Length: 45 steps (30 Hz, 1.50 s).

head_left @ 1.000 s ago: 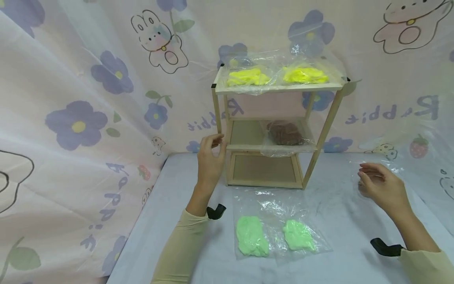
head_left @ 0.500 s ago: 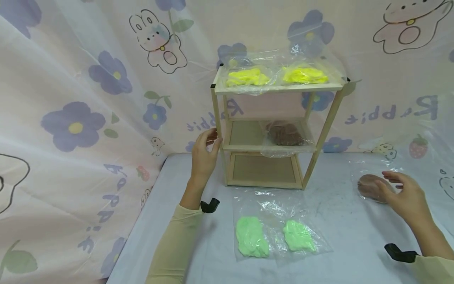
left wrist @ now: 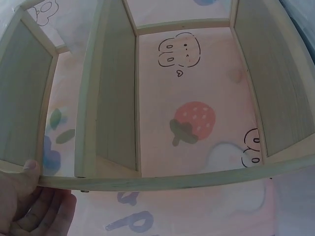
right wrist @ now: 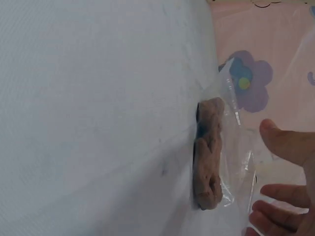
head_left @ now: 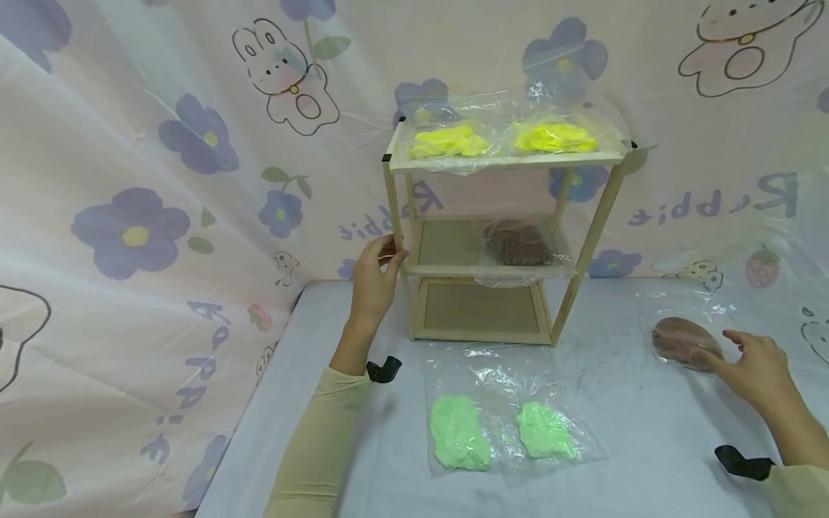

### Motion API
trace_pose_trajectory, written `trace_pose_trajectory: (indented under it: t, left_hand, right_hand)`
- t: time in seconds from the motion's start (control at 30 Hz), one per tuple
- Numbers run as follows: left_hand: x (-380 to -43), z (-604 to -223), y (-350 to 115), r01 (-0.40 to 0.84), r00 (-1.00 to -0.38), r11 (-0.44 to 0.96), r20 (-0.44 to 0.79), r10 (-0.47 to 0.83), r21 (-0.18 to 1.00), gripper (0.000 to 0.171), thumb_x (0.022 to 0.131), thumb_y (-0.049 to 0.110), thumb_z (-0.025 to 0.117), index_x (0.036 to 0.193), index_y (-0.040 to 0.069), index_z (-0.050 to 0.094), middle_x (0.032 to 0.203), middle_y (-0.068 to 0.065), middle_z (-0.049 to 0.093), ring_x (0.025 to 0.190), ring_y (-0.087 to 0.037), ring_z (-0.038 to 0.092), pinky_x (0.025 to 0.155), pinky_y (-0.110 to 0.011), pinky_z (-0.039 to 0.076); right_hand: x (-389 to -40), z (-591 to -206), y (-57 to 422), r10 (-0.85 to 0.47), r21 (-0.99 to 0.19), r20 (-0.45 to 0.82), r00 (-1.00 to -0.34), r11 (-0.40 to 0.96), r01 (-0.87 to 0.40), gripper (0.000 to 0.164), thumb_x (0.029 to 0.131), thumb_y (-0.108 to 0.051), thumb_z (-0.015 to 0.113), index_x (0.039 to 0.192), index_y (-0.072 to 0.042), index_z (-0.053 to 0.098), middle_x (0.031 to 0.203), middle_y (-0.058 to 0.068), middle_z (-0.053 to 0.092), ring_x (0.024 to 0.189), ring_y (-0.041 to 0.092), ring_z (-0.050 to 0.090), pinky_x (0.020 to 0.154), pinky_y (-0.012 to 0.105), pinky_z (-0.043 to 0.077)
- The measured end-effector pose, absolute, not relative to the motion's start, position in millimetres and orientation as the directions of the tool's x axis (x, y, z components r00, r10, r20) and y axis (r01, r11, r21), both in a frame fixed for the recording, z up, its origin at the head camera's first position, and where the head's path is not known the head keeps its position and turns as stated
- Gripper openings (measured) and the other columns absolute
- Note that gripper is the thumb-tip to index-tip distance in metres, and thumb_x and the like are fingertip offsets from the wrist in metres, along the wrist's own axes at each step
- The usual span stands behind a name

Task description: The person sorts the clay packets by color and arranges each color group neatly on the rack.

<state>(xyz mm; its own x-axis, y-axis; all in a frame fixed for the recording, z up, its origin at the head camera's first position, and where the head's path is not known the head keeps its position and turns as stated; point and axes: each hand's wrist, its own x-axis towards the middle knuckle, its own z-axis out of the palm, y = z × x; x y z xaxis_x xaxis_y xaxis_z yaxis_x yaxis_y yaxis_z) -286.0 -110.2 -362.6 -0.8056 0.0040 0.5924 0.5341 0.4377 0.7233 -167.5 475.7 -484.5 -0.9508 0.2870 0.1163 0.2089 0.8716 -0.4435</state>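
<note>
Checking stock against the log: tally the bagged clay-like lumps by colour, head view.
Neon-yellow lumps: 2, on the top shelf
Light-green lumps: 2, on the table
Brown lumps: 2, one on the middle shelf, one on the table
Total: 6

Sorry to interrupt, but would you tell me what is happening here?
A person's left hand grips the left front post of a wooden rack; the right hand is beside a bagged brown lump on the table. A second brown lump lies on the middle shelf, yellow lumps on top, and green lumps in front.
</note>
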Motion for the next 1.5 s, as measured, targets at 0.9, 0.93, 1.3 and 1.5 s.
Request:
trace_pose_trajectory:
  t: [0.9,0.93,1.3,1.5]
  left_hand:
    - [-286.7,-354.0,-114.7,0.465,-0.871,0.429,0.487,0.064,0.775,0.031,0.104,0.012,0.072,0.132,-0.001,0.067,0.126,-0.019,0.071,0.122,-0.036,0.07,0.108,-0.041,0.06]
    - [-286.8,-354.2,-114.9,0.465,-0.871,0.427,0.487,0.064,0.776,0.031,0.104,0.012,0.072,0.132,-0.001,0.067,0.126,-0.019,0.071,0.122,-0.035,0.07,0.108,-0.041,0.06]
    - [-288.0,-355.3,-115.9,0.468,-0.87,0.428,0.489,0.068,0.773,0.03,0.104,0.01,0.071,0.132,-0.001,0.067,0.125,-0.018,0.07,0.121,-0.036,0.07,0.109,-0.042,0.059]
    - [-288.3,-355.7,-116.3,0.467,-0.869,0.434,0.49,0.067,0.77,0.03,0.105,0.013,0.071,0.132,0.0,0.067,0.125,-0.018,0.07,0.121,-0.036,0.07,0.109,-0.041,0.059]
  right_hand:
    - [-191.8,-510.5,486.8,0.311,-0.37,-0.096,-0.945,0.871,0.324,0.111,0.096,-0.06,0.072,0.121,0.042,0.035,0.109,0.059,0.033,0.109,0.072,0.034,0.093,0.079,0.041]
    - [-192.5,-509.5,485.5,0.314,-0.368,-0.107,-0.943,0.869,0.331,0.11,0.096,-0.059,0.072,0.12,0.042,0.036,0.109,0.059,0.033,0.109,0.072,0.034,0.094,0.079,0.041]
    - [-197.6,-503.9,478.6,0.33,-0.402,-0.209,-0.92,0.829,0.389,0.095,0.097,-0.048,0.069,0.121,0.037,0.036,0.109,0.054,0.033,0.111,0.071,0.036,0.097,0.084,0.035]
    - [-199.1,-509.4,481.2,0.287,-0.412,-0.13,-0.949,0.855,0.315,0.085,0.094,-0.044,0.075,0.118,0.032,0.045,0.111,0.056,0.046,0.103,0.071,0.05,0.084,0.077,0.045]
